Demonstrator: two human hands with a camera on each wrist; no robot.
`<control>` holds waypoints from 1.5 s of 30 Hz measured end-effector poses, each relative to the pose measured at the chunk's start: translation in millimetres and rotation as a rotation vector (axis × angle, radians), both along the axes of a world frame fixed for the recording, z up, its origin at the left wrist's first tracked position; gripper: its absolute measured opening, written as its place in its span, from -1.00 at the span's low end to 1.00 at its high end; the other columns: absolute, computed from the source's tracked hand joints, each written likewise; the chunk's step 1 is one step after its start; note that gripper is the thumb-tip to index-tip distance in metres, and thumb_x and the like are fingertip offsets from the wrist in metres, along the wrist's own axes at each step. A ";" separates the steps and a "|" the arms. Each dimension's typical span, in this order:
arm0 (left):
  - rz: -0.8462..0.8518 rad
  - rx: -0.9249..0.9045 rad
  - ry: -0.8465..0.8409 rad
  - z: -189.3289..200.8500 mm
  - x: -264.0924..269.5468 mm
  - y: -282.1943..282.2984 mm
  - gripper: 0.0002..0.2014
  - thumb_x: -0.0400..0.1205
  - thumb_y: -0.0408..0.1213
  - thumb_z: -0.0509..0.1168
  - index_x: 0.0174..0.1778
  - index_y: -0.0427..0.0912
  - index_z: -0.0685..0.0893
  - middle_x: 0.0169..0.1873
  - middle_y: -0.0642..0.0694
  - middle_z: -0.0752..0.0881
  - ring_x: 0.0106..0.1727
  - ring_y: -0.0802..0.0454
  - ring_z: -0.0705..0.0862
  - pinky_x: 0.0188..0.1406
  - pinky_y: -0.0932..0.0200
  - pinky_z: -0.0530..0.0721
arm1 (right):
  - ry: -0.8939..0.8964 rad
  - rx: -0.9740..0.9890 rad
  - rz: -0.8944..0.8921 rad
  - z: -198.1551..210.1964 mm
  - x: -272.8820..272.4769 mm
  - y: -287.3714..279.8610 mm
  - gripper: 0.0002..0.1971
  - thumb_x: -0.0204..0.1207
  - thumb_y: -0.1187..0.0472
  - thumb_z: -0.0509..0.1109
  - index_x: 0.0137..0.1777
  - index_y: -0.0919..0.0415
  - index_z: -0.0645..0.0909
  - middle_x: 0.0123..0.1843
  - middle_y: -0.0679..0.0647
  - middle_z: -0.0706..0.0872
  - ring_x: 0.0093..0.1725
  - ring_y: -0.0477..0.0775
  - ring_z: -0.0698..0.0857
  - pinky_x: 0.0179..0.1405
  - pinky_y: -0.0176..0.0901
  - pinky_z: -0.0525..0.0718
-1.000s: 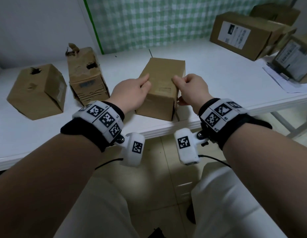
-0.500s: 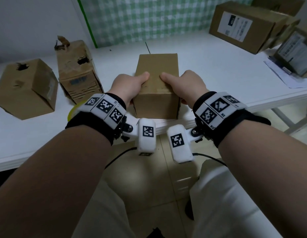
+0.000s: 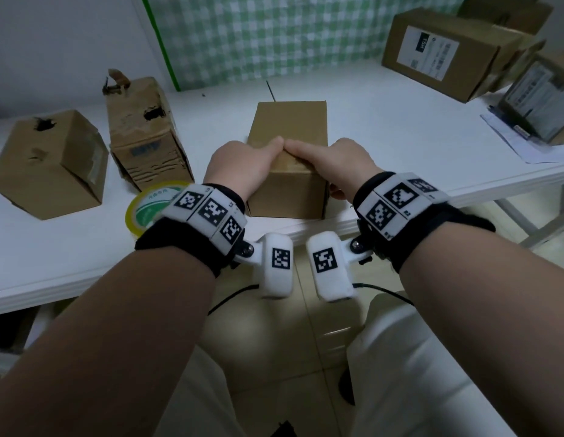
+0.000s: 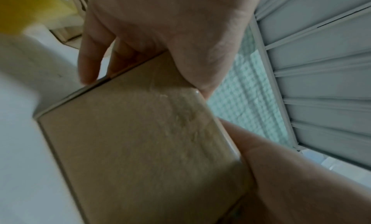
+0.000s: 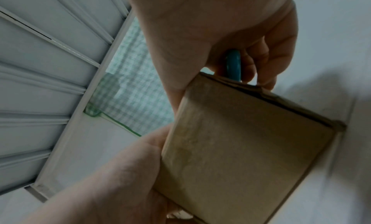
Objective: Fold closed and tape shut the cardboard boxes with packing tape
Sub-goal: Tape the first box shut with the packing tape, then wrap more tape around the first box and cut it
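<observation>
A small closed cardboard box (image 3: 288,187) stands near the front edge of the white table (image 3: 384,146). My left hand (image 3: 243,167) grips its left side and my right hand (image 3: 334,162) its right side. Both thumbs lie on the top and meet at the near edge. In the left wrist view, glossy clear tape (image 4: 190,116) runs over the near face of the box (image 4: 130,156). In the right wrist view, the curled fingers (image 5: 261,63) also hold a small blue thing (image 5: 233,65) against the side of the box (image 5: 240,140). A yellow roll of packing tape (image 3: 148,206) lies left of my left wrist.
Two battered cardboard boxes (image 3: 50,165) (image 3: 145,137) stand at the left of the table. Larger labelled boxes (image 3: 444,52) and papers (image 3: 520,137) sit at the back right. A green checked cloth (image 3: 274,36) hangs on the wall behind.
The box has been turned from skewed to square with the table edge and drawn nearer. Both thumbs have slid together along its top near edge.
</observation>
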State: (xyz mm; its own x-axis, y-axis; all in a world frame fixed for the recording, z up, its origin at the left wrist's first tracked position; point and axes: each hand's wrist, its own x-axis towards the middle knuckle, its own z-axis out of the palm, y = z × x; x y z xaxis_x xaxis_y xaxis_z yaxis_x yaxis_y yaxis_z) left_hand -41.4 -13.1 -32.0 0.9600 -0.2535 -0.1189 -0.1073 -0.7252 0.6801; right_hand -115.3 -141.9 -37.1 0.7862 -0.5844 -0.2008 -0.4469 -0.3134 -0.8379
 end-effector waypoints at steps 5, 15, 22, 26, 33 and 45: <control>-0.063 0.005 0.116 11.4 11.4 -3.3 -0.48 0.52 0.29 0.22 -0.05 -0.17 0.60 -0.04 -0.14 0.69 0.02 -0.16 0.68 0.17 -0.08 0.66 | 0.060 0.028 0.026 4.7 4.6 -4.4 -0.36 0.31 -0.38 0.41 0.12 0.17 0.56 -0.09 0.00 0.61 -0.13 0.05 0.64 -0.11 -0.09 0.68; -0.090 0.044 0.060 9.0 12.0 2.0 -0.45 0.74 0.06 -0.07 0.15 -0.39 0.58 0.17 -0.39 0.64 0.16 -0.33 0.64 0.18 -0.20 0.66 | -0.009 0.034 0.017 -1.1 0.9 -6.6 -0.52 0.54 -0.24 0.20 -0.02 0.24 0.51 -0.05 0.13 0.61 -0.03 0.24 0.67 -0.02 0.04 0.74; -0.223 -0.197 0.056 -13.0 -8.4 31.8 -0.52 0.56 0.29 0.17 -0.08 -0.09 0.65 -0.18 -0.06 0.71 -0.11 -0.04 0.73 -0.12 0.06 0.78 | -0.164 0.053 0.108 -18.3 -23.5 -6.6 -0.43 0.28 -0.41 0.41 -0.18 0.08 0.35 -0.22 -0.05 0.51 -0.25 -0.04 0.54 -0.37 -0.15 0.60; -0.232 -0.169 -0.125 -21.1 -10.5 33.3 -0.67 0.58 0.17 0.24 -0.38 0.04 0.52 -0.41 0.17 0.58 -0.36 0.31 0.54 -0.54 0.58 0.37 | -0.183 -0.026 0.139 -23.9 -25.4 -6.3 -0.45 0.21 -0.32 0.54 -0.21 0.04 0.33 -0.22 -0.08 0.50 -0.23 -0.05 0.56 -0.27 -0.04 0.66; -0.229 -0.239 -0.191 -33.3 -6.8 37.2 -0.71 0.56 0.10 0.32 -0.19 -0.08 0.65 -0.36 0.10 0.65 -0.28 0.13 0.61 -0.33 0.25 0.46 | -0.229 -0.200 0.176 -33.4 -25.4 -7.8 -0.40 0.14 -0.19 0.65 -0.21 0.10 0.31 -0.29 -0.10 0.44 -0.33 -0.14 0.44 -0.40 -0.25 0.37; -0.225 -0.670 0.237 -31.4 -19.7 38.4 -0.52 0.67 -0.05 0.22 0.52 0.01 0.35 0.20 -0.12 0.63 0.10 -0.16 0.75 -0.08 0.09 0.78 | -0.507 -0.177 0.083 6.5 -34.6 -9.0 -0.57 0.47 -0.21 0.39 -0.35 0.07 0.34 -0.37 -0.06 0.37 -0.31 -0.06 0.38 -0.26 -0.13 0.35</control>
